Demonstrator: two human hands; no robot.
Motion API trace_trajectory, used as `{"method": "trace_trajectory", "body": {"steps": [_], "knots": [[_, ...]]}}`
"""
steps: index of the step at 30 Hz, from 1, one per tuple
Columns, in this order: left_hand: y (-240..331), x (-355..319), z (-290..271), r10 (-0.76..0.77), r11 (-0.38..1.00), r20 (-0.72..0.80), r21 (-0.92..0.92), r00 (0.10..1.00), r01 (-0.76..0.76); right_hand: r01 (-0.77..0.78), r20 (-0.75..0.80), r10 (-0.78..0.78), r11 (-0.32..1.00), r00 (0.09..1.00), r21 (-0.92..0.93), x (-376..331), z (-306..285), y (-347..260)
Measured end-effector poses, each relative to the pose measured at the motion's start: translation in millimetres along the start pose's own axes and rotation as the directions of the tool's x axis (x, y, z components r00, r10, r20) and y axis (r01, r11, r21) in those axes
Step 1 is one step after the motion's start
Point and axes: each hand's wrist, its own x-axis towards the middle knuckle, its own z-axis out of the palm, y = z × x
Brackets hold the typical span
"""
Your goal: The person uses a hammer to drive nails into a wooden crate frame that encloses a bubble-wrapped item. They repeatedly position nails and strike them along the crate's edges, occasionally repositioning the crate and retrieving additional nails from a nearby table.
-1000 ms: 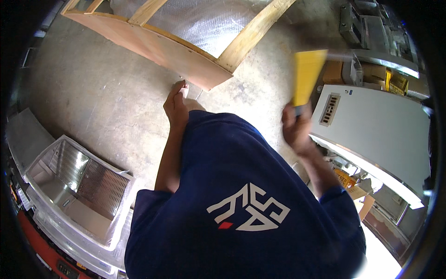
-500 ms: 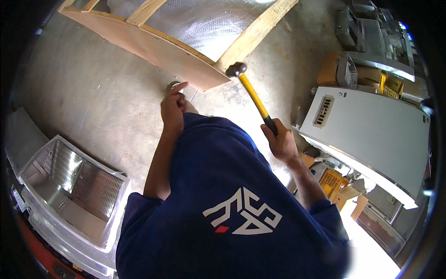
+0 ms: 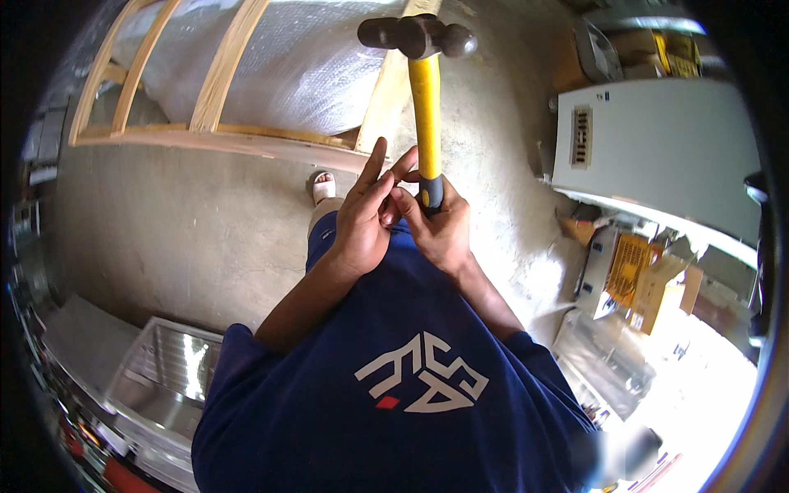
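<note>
My right hand (image 3: 440,226) grips the dark lower end of a yellow-handled hammer (image 3: 425,99), held upright in front of my chest, with its dark metal head at the top of the view. My left hand (image 3: 366,218) is raised beside it, fingers spread, its fingertips touching the fingers of my right hand at the handle. Whether something small sits between the fingers is hidden. Beyond the hands lies a wooden frame crate (image 3: 222,140) around a bubble-wrapped load (image 3: 304,66) on the concrete floor. My foot (image 3: 323,187) stands near the crate's lower plank.
A white metal cabinet (image 3: 666,148) lies at the right, with a yellow box (image 3: 629,267) and clutter below it. Shiny steel trays (image 3: 164,378) sit at the lower left. Bare concrete floor (image 3: 181,230) spreads between them.
My left hand left the crate's plank and came up to my right hand. The hammer swung from a slanted reach toward the crate to upright at my chest. I stood more upright.
</note>
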Motion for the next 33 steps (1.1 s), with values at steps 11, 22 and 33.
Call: {"method": "trace_trajectory", "body": {"steps": [11, 22, 33], "knots": [[29, 21, -23, -0.116, 0.937, 0.054, 0.337, 0.992, 0.091, -0.078, -0.019, 0.083, 0.976, 0.996, 0.202, 21, 24, -34], [27, 25, -48, -0.182, 0.946, -0.080, 0.257, 0.980, 0.197, -0.063, -0.023, 0.060, 0.987, 0.998, -0.147, 32, 38, 24], [0, 22, -70, 0.012, 0.965, -0.295, 0.253, 0.955, 0.066, -0.023, 0.005, 0.023, 1.000, 1.000, -0.003, 34, 36, 42]]}}
